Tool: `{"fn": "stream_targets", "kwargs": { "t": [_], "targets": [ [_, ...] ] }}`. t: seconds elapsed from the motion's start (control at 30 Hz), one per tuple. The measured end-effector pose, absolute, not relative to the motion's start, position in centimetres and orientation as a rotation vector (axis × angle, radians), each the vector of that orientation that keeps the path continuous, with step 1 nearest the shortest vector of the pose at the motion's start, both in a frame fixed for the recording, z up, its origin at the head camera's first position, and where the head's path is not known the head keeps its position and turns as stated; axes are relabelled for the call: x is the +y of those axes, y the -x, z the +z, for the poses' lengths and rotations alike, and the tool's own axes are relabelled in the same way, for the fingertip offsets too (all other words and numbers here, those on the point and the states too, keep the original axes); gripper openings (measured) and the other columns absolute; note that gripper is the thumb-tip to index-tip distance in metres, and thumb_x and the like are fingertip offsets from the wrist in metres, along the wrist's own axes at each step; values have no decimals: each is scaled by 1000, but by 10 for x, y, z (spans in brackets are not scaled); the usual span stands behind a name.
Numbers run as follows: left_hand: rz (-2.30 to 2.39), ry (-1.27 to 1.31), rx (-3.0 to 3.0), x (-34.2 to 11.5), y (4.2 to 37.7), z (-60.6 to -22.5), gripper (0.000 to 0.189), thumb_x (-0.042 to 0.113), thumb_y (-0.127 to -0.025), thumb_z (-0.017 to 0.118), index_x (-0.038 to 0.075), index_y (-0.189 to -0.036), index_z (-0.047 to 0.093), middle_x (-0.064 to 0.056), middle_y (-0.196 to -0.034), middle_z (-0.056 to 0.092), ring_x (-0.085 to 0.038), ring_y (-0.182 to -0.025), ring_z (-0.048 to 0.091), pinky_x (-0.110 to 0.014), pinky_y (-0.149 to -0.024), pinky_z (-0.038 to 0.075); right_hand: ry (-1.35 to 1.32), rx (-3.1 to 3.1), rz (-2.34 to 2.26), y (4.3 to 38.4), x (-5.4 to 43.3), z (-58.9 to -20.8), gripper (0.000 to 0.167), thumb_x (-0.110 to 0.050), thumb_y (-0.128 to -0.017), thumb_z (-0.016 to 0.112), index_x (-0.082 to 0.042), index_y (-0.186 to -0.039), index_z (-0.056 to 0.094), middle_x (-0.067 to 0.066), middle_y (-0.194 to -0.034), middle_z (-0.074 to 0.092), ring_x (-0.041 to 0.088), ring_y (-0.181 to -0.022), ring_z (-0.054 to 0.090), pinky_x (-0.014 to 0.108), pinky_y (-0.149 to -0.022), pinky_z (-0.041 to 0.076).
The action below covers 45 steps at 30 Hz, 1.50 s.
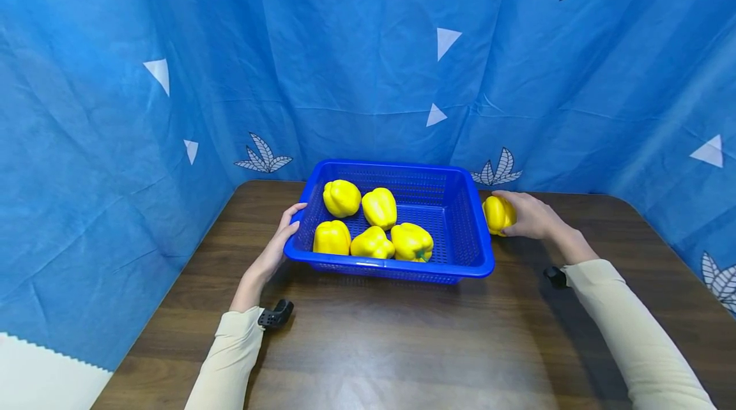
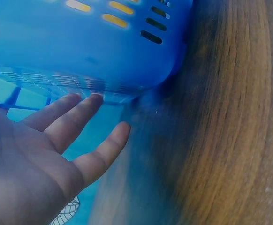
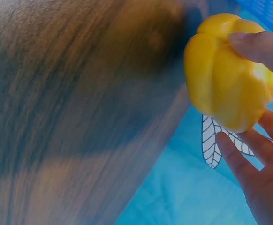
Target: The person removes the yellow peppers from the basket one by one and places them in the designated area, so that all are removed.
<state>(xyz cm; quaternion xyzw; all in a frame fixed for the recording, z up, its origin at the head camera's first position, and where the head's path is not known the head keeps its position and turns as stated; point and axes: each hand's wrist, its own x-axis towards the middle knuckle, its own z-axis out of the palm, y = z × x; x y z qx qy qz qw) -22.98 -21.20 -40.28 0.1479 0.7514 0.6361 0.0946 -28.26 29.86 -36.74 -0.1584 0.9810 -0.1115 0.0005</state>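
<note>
Five peppers [image 1: 374,244] share one basket [image 1: 391,264], spread left hand [image 1: 277,246] touching, right hand [image 1: 532,214] gripping another [image 1: 498,215].

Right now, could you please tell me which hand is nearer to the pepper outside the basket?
Right: the right hand grips that pepper; the left hand is across the basket, at its left rim.

Basket [image 2: 85,49] pt. cut off, L-wrist cam

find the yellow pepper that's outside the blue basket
In the head view, that yellow pepper is in the right hand, just beyond the right end of the blue basket.
</note>
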Motion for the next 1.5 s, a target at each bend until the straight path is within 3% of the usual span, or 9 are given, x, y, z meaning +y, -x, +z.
{"fn": "stream_targets", "kwargs": {
  "t": [0.23,0.67,1.5],
  "targets": [
    [1890,-446,2230,-211,230,-405,52,34,-100,24,24,-148,6,-10,-156,-2,-42,-139,17,-65,-110,25,557,3070,-379,283,301,-373,82,-16,-68,80,-1,-137,39,25,-126,53,38,-103,51,60,-89,46],
    [1907,-466,2210,-212,230,-404,51,32,-100,23,22,-147,6,-11,-156,-2,-41,-138,17,-64,-110,24,541,2988,-485,282,308,-373,82,-7,-73,75,-1,-142,31,29,-138,40,43,-114,46,64,-97,39],
    [1888,-435,2238,-211,230,-404,52,35,-99,25,27,-147,7,-8,-156,-2,-41,-140,16,-65,-109,25,596,3012,-482,279,311,-378,84,-11,-75,75,-2,-144,27,30,-144,32,47,-123,39,66,-100,35]
  ]
}}
